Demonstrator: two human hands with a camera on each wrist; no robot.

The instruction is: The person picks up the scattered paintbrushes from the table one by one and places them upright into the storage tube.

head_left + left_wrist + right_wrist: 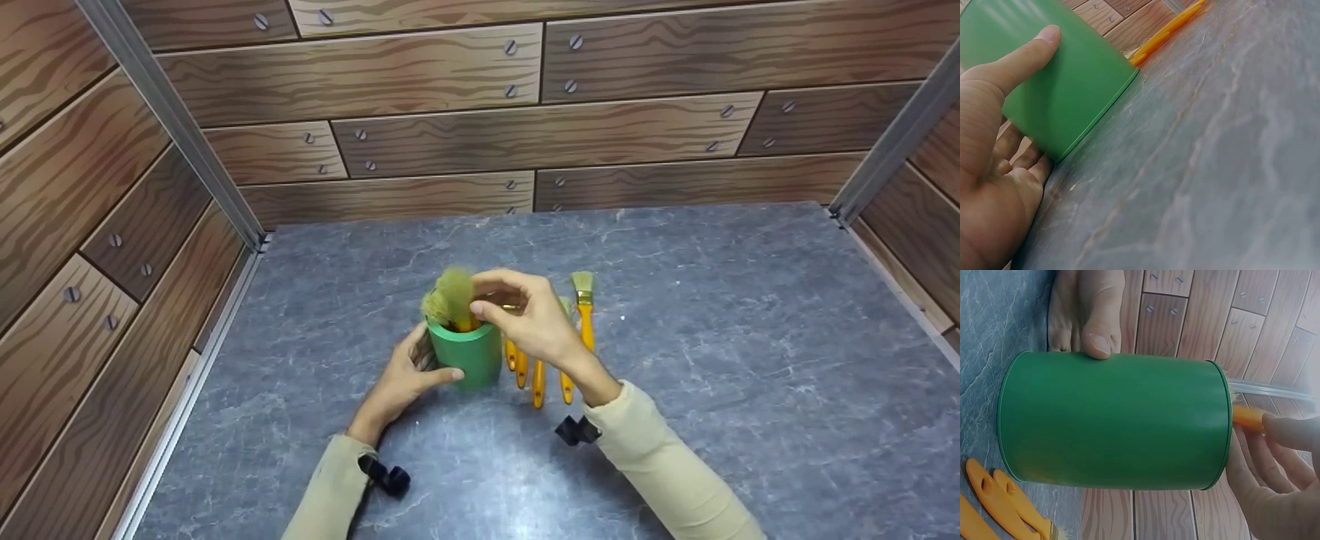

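Note:
A green cylindrical can (466, 358) stands upright on the table, with brush bristles (435, 307) showing above its rim. My left hand (405, 377) grips the can's left side, its thumb across the front. At the mouth, my right hand (534, 319) pinches a paintbrush (1248, 417) by its orange handle. That handle points down into the can in the right wrist view, and its bristles look blurred in the head view. To the right of the can lie several orange-handled paintbrushes (538, 384), partly hidden behind my right hand.
One paintbrush (585, 307) lies a little apart at the right, bristles toward the back. The grey marbled table (720, 315) is bounded by wood-patterned walls (450, 75) at the back and sides. Metal rails (187, 382) run along the side edges.

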